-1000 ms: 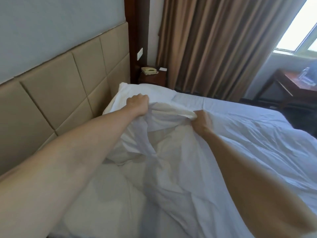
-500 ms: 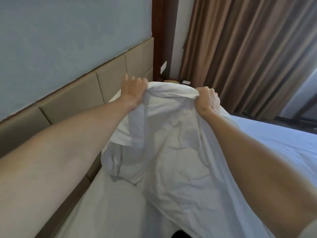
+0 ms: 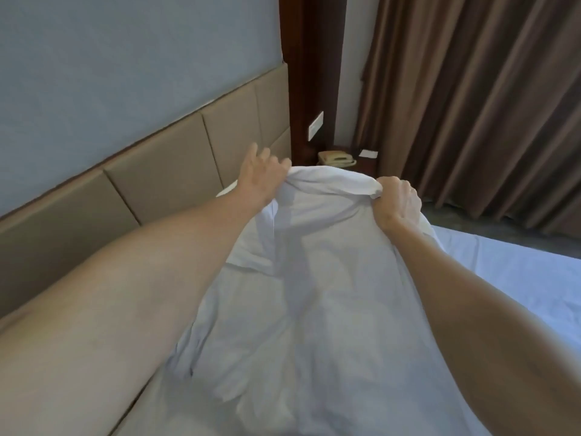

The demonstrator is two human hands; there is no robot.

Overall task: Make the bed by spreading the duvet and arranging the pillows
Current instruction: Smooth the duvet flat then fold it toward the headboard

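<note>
A white duvet [image 3: 314, 294] hangs lifted in front of me, its top edge bunched between my two hands. My left hand [image 3: 259, 176] pinches the left end of that edge near the headboard, its other fingers spread upward. My right hand [image 3: 397, 199] grips the right end in a fist. The duvet drapes down over the bed [image 3: 518, 278], whose white sheet shows at the right. A white pillow [image 3: 248, 247] peeks out under the duvet beside my left forearm; most of it is hidden.
A beige padded headboard [image 3: 163, 171] runs along the left under a grey-blue wall. A dark wood post [image 3: 309, 73] stands behind, with a beige phone [image 3: 336, 158] on a nightstand. Brown curtains [image 3: 471, 105] hang at the right above dark floor.
Both hands have raised the duvet's top edge off the bed and carried it toward the headboard. My left hand's fingers have loosened and spread. The view has tilted upward.
</note>
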